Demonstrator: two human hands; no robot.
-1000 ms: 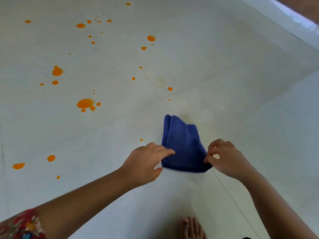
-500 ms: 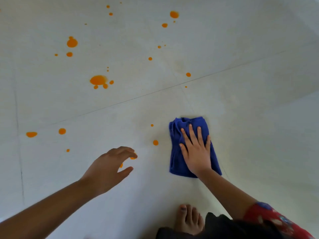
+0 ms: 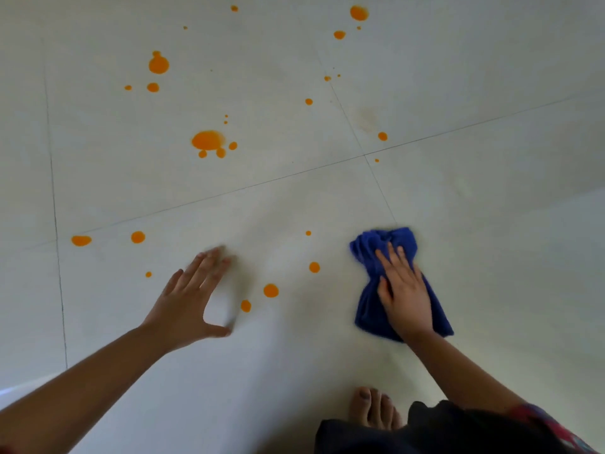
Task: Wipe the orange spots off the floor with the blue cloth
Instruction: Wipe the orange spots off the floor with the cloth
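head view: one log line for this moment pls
step: wipe | right hand: flat on cloth | left hand: open, holds nothing | spots: many unwiped, nearest just left of cloth

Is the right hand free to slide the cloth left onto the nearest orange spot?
Probably yes: the right hand presses the blue cloth, and only bare floor lies between it and that spot.
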